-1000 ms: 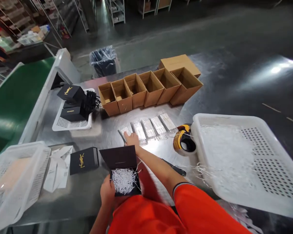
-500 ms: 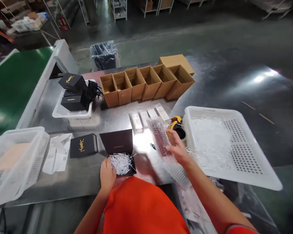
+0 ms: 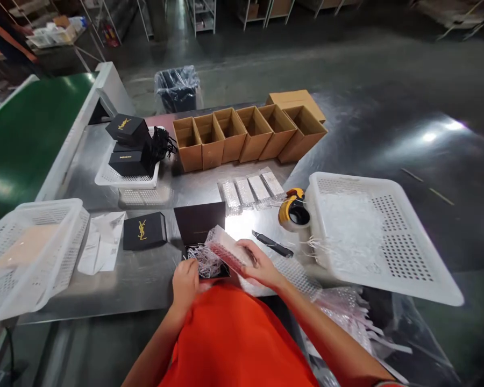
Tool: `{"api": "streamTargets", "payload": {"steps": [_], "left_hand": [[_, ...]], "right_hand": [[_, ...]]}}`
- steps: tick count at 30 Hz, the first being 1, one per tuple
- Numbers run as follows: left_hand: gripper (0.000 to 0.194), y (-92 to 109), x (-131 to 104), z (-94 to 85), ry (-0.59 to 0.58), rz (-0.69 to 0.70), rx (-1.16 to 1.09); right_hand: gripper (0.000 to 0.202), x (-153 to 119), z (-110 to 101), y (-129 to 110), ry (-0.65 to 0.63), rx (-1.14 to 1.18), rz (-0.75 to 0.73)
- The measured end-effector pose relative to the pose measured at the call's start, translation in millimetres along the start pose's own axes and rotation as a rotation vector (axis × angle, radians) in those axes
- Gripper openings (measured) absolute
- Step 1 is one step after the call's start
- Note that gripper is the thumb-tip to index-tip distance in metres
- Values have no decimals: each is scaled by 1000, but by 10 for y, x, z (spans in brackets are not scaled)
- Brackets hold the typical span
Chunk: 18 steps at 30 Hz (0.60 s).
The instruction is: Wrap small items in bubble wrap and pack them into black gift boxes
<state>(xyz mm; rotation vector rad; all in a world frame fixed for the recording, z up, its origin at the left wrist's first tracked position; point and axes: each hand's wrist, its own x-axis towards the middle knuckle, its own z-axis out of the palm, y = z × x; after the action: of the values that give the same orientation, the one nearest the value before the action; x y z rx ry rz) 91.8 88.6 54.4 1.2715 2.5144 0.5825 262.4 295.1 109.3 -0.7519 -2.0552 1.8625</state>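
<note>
An open black gift box [image 3: 197, 219] stands right in front of me, its lid raised at the back. White shredded paper [image 3: 204, 260] fills its base. My left hand [image 3: 186, 280] is closed on the box's left edge, fingers curled beside the paper. In my right hand [image 3: 262, 264] is a bubble-wrapped package [image 3: 222, 241], pinkish red along one side and whitish on top. I hold it tilted over the right part of the box, its far end above the shreds. A black utility knife [image 3: 272, 244] lies to the right of that hand.
Several wrapped packets [image 3: 246, 192] and a yellow tape dispenser [image 3: 294, 209] lie ahead. Open cardboard boxes [image 3: 229, 134] form a row behind. A white basket [image 3: 403, 236] of shreds stands right. Leftward are a closed black box [image 3: 145, 232], another basket [image 3: 70, 242] and a green conveyor [image 3: 36, 129].
My right hand has carried the bubble-wrapped package left and down, from beside the tape dispenser to over the box. The knife is now uncovered. My left hand stays at the box's edge.
</note>
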Motion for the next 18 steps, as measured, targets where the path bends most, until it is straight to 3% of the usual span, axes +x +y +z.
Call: {"api": "streamTargets", "payload": {"steps": [2, 4, 7, 12, 15, 18], "left_hand": [[32, -158, 13, 14, 135, -236, -30], [29, -265, 105, 76, 125, -435, -37], [30, -307, 249, 171, 79, -505, -66], [26, -151, 195, 125, 95, -414, -38], [22, -57, 115, 52, 22, -184, 39], [32, -90, 77, 23, 13, -7, 34]], "right_hand": [[55, 44, 71, 6, -16, 21, 3], [55, 44, 100, 17, -4, 53, 7], [54, -21, 64, 65, 58, 54, 28], [52, -171, -81, 214, 134, -14, 41], [54, -207, -110, 250, 149, -100, 27], [54, -138, -24, 194, 109, -301, -83]]}}
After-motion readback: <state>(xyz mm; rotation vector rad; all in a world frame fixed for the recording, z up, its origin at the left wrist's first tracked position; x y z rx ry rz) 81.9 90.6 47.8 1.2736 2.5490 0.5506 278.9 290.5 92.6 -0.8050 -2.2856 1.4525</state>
